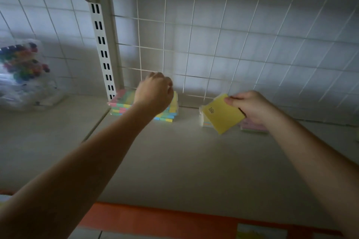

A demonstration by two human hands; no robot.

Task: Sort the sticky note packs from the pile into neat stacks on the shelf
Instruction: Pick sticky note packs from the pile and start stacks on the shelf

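A matt, smooth off-white shelf [174,161] backed by thin white wire grid [194,48] and a slotted painted-metal upright [103,52], holding pastel paper sticky note packs [124,103], a yellow paper pack [221,112], and glossy clear plastic marker packaging [23,75].

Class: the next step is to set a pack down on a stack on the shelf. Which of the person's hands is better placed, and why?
The right hand: it already pinches a yellow pack just above the small stack. The left hand hovers over the multicoloured stack, apparently holding nothing.

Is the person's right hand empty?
No, the right hand pinches a yellow sticky note pack by its corner above the shelf.
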